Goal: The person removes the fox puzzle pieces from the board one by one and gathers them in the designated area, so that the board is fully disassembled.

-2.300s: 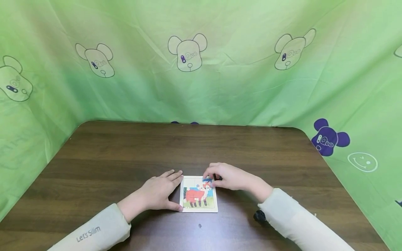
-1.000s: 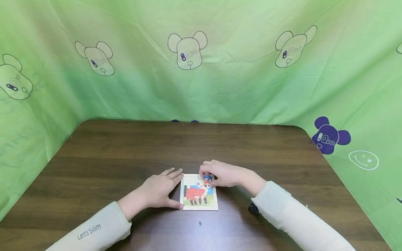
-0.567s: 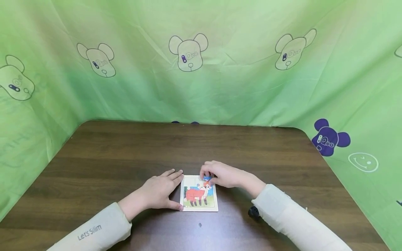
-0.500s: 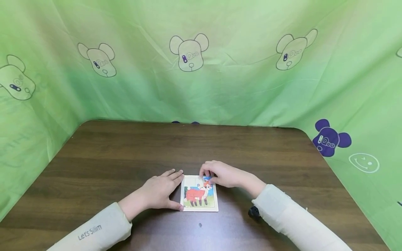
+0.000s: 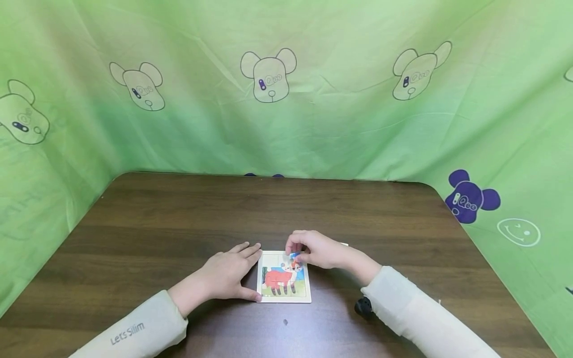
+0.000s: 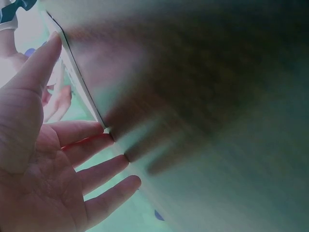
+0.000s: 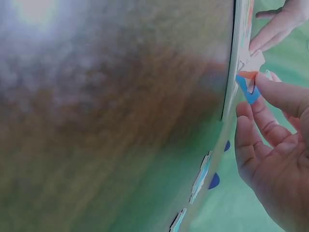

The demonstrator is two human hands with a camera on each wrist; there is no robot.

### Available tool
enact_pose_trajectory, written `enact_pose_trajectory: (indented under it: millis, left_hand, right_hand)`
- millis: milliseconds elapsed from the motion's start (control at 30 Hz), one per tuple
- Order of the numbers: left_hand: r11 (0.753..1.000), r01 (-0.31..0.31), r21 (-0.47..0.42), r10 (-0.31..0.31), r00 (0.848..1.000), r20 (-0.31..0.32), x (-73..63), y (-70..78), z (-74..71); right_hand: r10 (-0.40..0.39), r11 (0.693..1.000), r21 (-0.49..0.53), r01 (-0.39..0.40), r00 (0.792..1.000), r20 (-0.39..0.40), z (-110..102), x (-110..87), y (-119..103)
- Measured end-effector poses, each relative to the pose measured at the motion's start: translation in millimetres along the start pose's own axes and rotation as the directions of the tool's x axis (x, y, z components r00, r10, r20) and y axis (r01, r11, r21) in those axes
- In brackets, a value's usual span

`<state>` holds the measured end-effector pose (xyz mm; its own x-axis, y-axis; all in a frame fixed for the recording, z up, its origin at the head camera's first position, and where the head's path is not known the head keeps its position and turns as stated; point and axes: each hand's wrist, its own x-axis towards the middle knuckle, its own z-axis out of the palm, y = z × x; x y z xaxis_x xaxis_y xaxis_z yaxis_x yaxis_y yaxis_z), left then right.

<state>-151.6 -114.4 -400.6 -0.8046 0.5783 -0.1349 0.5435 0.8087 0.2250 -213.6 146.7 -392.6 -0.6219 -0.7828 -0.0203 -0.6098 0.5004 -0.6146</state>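
On the table lies a square jigsaw puzzle in a white frame (image 5: pixel 284 300), showing a red animal with dark legs. My left hand (image 5: pixel 226 274) rests along its left edge, thumb at the near corner and fingertips at the far corner; in the left wrist view the left hand (image 6: pixel 53 164) has straight, spread fingers touching the frame. At the top right of the puzzle, my right hand (image 5: pixel 320 250) pinches a puzzle piece (image 5: pixel 294 255). The right wrist view shows this blue and orange piece (image 7: pixel 248 92) tilted between the thumb and fingers of my right hand (image 7: pixel 275 130).
Two loose puzzle pieces, one farther (image 7: pixel 200 177) and one nearer (image 7: pixel 178 221), lie on the table in the right wrist view. A pale edge (image 5: pixel 344 244) shows behind my right wrist. A black object (image 5: pixel 363 307) sits under the right sleeve. Green cloth (image 5: pixel 277 134) borders the brown table (image 5: pixel 201 209).
My right hand has shifted slightly left over the puzzle's top right corner, still with the piece. A pale edge now shows behind that wrist. The left hand stays put.
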Motion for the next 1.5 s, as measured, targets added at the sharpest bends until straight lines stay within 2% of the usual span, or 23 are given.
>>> enact_pose_trajectory:
  millis: [233, 667, 1233, 1500]
  left_hand:
    - [1.0, -0.002, -0.007, 0.002, 1.0, 0.007, -0.6, 0.3, 0.4]
    - [1.0, -0.004, -0.004, 0.004, 1.0, 0.006, -0.3, 0.2, 1.7]
    - [0.999, -0.032, 0.018, 0.032, 0.999, -0.018, -0.3, -0.9, -0.4]
    - [1.0, -0.023, 0.015, 0.023, 1.0, -0.009, 0.7, -1.6, 0.3]
  right_hand:
    - [0.012, 0.999, 0.045, -0.012, 1.0, 0.004, 0.9, -3.7, 0.6]
    - [0.021, 0.996, 0.091, -0.017, 0.999, -0.036, -5.8, -12.0, -4.6]
    - [0.084, 0.99, 0.121, -0.075, 0.994, -0.076, -20.7, -39.1, 4.9]
    - [0.1, 0.987, 0.134, -0.085, 0.989, -0.11, -26.6, -53.0, 13.3]
